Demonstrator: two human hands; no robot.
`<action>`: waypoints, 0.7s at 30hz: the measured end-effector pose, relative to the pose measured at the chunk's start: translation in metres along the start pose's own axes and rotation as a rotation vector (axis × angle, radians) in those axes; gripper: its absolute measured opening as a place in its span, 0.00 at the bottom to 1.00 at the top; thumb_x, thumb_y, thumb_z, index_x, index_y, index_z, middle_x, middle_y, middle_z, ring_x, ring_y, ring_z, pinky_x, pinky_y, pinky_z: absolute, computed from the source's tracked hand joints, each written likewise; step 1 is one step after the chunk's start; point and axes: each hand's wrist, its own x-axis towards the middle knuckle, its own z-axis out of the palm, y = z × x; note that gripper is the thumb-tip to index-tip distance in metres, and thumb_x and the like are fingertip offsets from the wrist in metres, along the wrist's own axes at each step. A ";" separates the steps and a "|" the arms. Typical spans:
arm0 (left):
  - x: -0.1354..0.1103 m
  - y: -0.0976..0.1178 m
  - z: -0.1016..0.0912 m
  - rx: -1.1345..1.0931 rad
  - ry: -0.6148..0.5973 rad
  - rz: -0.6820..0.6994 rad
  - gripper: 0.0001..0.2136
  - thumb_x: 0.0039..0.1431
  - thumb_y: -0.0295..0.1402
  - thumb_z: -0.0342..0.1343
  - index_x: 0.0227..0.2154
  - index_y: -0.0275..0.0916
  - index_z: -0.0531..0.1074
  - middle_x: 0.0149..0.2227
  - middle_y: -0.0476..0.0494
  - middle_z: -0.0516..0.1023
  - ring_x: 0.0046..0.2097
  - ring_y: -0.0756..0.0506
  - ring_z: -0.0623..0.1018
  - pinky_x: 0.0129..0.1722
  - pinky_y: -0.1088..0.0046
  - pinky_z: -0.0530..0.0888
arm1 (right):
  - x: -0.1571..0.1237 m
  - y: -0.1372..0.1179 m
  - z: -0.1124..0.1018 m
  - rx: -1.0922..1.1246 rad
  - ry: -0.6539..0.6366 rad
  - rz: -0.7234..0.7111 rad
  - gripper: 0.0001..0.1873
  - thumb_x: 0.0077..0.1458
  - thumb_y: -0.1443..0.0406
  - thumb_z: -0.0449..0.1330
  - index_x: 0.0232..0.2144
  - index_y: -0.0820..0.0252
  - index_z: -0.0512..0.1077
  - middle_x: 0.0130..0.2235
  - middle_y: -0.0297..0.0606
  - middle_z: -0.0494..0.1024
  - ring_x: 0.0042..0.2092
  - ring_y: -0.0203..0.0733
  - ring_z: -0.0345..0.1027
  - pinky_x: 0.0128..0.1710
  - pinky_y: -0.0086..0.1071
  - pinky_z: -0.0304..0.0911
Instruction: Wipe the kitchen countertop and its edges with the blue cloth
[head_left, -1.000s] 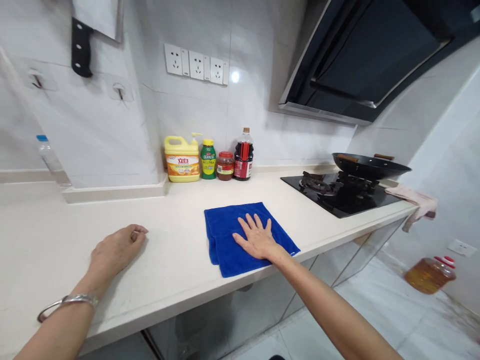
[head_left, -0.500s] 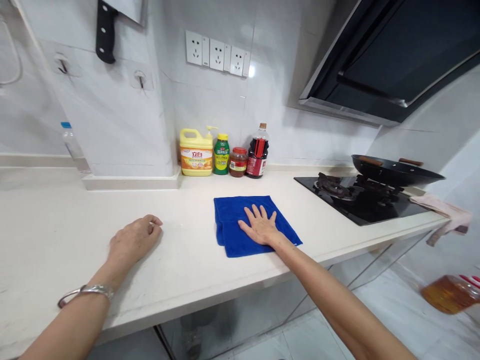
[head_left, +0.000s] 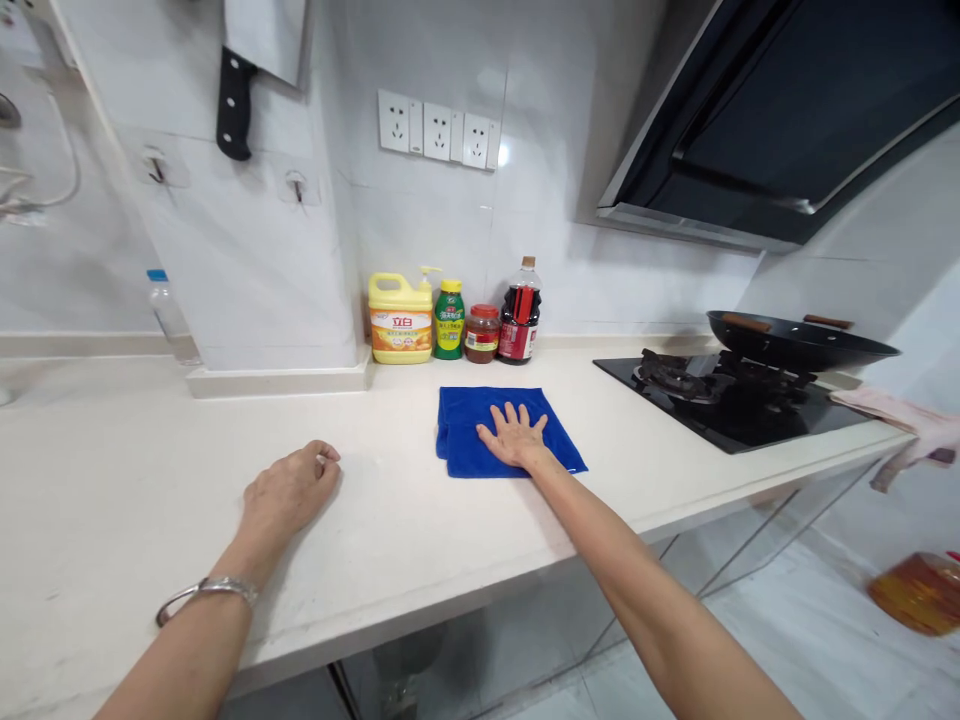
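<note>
Two grips: I'm reading both as empty.
Right grip [head_left: 514,437]: lying flat, fingers spread, on the blue towel [head_left: 463,447].
Left grip [head_left: 291,490]: resting half-curled on the desk [head_left: 420,535], left of the towel.

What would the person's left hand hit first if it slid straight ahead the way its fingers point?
Probably the yellow dish soap jug against the wall. The left hand points across the countertop, passing left of the blue towel. Depth is hard to judge, so it could be the green bottle.
</note>
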 end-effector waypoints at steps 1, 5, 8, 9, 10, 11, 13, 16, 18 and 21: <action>-0.001 0.000 -0.001 0.002 0.012 0.016 0.19 0.63 0.41 0.37 0.49 0.45 0.68 0.48 0.38 0.77 0.50 0.31 0.74 0.47 0.53 0.67 | -0.005 -0.002 0.000 0.005 0.004 -0.002 0.39 0.68 0.42 0.36 0.72 0.55 0.42 0.74 0.44 0.37 0.73 0.64 0.26 0.66 0.74 0.26; -0.008 0.008 -0.001 -0.059 0.057 0.141 0.20 0.64 0.43 0.35 0.50 0.45 0.65 0.48 0.40 0.76 0.50 0.34 0.74 0.44 0.55 0.67 | -0.029 -0.009 0.001 0.039 0.029 -0.012 0.40 0.68 0.43 0.37 0.72 0.58 0.43 0.74 0.48 0.38 0.73 0.67 0.25 0.65 0.76 0.25; -0.015 0.026 0.003 -0.215 0.074 0.232 0.20 0.61 0.45 0.39 0.50 0.44 0.66 0.44 0.42 0.76 0.44 0.39 0.75 0.44 0.59 0.69 | -0.048 -0.012 0.004 0.077 0.046 -0.044 0.40 0.68 0.43 0.37 0.72 0.60 0.43 0.74 0.51 0.38 0.73 0.69 0.24 0.65 0.77 0.22; -0.017 0.035 0.005 -0.245 0.095 0.289 0.21 0.60 0.46 0.40 0.49 0.44 0.67 0.44 0.42 0.76 0.44 0.39 0.75 0.45 0.59 0.70 | -0.055 -0.012 0.005 0.092 0.052 -0.058 0.40 0.68 0.43 0.37 0.72 0.61 0.43 0.74 0.52 0.38 0.72 0.70 0.24 0.65 0.77 0.21; -0.020 0.045 0.007 -0.255 0.123 0.370 0.21 0.59 0.47 0.40 0.48 0.44 0.68 0.45 0.42 0.76 0.45 0.39 0.76 0.47 0.58 0.70 | -0.061 -0.012 0.005 0.109 0.058 -0.074 0.41 0.68 0.43 0.38 0.72 0.61 0.44 0.74 0.53 0.38 0.72 0.70 0.23 0.65 0.77 0.20; -0.022 0.057 0.009 -0.258 0.148 0.462 0.22 0.59 0.49 0.40 0.47 0.44 0.70 0.46 0.42 0.76 0.47 0.39 0.76 0.50 0.57 0.70 | -0.067 -0.011 0.004 0.126 0.065 -0.090 0.41 0.68 0.43 0.38 0.72 0.62 0.44 0.73 0.53 0.38 0.72 0.70 0.24 0.64 0.77 0.20; -0.028 0.085 0.012 -0.283 0.173 0.629 0.23 0.60 0.52 0.40 0.46 0.43 0.71 0.48 0.40 0.77 0.51 0.38 0.75 0.55 0.55 0.69 | -0.081 -0.009 -0.001 0.165 0.090 -0.124 0.40 0.68 0.44 0.40 0.71 0.63 0.48 0.73 0.56 0.41 0.72 0.70 0.26 0.65 0.76 0.21; -0.032 0.131 0.021 -0.330 0.108 0.736 0.29 0.59 0.55 0.39 0.49 0.39 0.71 0.51 0.37 0.76 0.54 0.37 0.75 0.61 0.54 0.68 | -0.114 0.001 -0.006 0.273 0.178 -0.239 0.34 0.67 0.50 0.49 0.67 0.66 0.58 0.71 0.57 0.52 0.72 0.66 0.37 0.67 0.73 0.26; -0.033 0.158 0.032 -0.313 0.026 0.771 0.34 0.59 0.56 0.37 0.55 0.36 0.68 0.57 0.36 0.74 0.59 0.38 0.72 0.65 0.54 0.65 | -0.150 0.014 0.002 0.408 0.339 -0.340 0.26 0.66 0.58 0.50 0.62 0.63 0.65 0.67 0.51 0.62 0.71 0.55 0.47 0.71 0.65 0.30; -0.033 0.187 0.053 -0.124 -0.135 0.842 0.40 0.59 0.57 0.32 0.66 0.37 0.60 0.68 0.39 0.62 0.70 0.39 0.59 0.71 0.54 0.54 | -0.224 0.046 0.049 0.593 0.595 -0.382 0.23 0.64 0.63 0.46 0.56 0.56 0.72 0.61 0.40 0.73 0.66 0.44 0.59 0.73 0.54 0.39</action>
